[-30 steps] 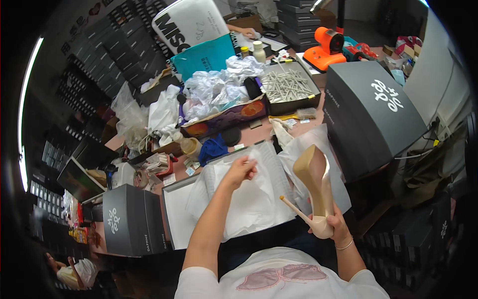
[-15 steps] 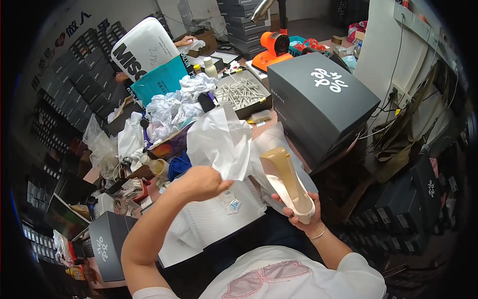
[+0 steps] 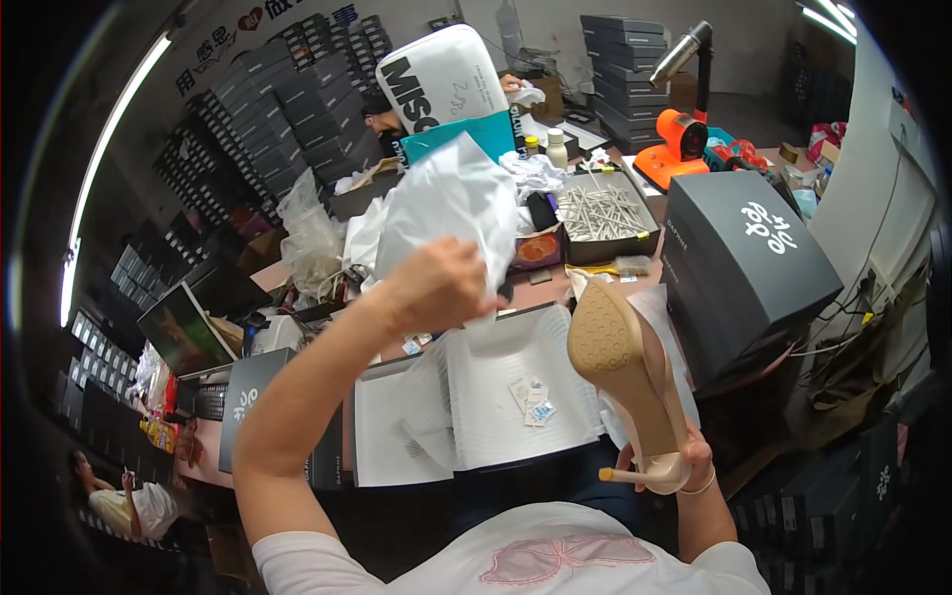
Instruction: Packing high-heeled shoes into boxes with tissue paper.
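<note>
My left hand (image 3: pixel 446 283), fingers closed, pinches a sheet of white tissue paper (image 3: pixel 451 203) that billows up over the table. In my right hand (image 3: pixel 691 458) is a beige high-heeled shoe (image 3: pixel 620 362), gripped round its heel end. Its tan sole faces me, toe upward, and the thin heel points left. Below and between the hands lies an open shoe box (image 3: pixel 486 446) lined with white translucent paper. Small white-and-blue packets (image 3: pixel 535 405) rest inside it. Another white paper sheet (image 3: pixel 654 317) lies partly behind the shoe.
A large dark grey box (image 3: pixel 744 268) stands at the right. Behind the shoe are a brush (image 3: pixel 615 266) and a tray of white sticks (image 3: pixel 603 208). An orange device (image 3: pixel 676 144) sits farther back. At left are a monitor (image 3: pixel 183 332) and another grey box (image 3: pixel 253 397). Other people are partly visible.
My left hand has lifted the tissue paper up and leftward within the scene. My right hand has turned the shoe, so its sole now shows instead of its inside. The view has shifted.
</note>
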### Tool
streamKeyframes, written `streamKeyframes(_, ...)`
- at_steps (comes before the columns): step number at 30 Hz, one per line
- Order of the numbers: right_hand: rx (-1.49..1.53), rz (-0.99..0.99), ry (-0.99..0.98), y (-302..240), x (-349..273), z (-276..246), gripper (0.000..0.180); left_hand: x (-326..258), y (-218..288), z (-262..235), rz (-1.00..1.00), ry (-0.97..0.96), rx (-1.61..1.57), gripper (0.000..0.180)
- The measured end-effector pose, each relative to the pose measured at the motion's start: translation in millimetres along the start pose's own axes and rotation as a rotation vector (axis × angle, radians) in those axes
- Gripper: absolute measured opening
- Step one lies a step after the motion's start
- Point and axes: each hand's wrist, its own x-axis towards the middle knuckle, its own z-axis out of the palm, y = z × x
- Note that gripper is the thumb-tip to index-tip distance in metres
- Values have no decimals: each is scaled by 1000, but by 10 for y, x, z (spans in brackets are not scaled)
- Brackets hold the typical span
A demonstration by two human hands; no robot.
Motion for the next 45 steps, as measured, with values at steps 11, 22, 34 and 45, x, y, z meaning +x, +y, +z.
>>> streamKeyframes(11,-130,257,-182,234,406,154,86,-1002,-372,-22,-463,-184,486,7)
streamKeyframes(22,52,408,-322,260,595,201,87,-968,454,-419,-445,-109,-136,41)
streamKeyframes(34,112,504,111,963,1065,-140,52,-1435,1067,-486,-683,-268,-339,61)
streamKeyframes(45,291,461,-158,941,986,-138,56,-971,1196,-256,-594,-214,-771,73)
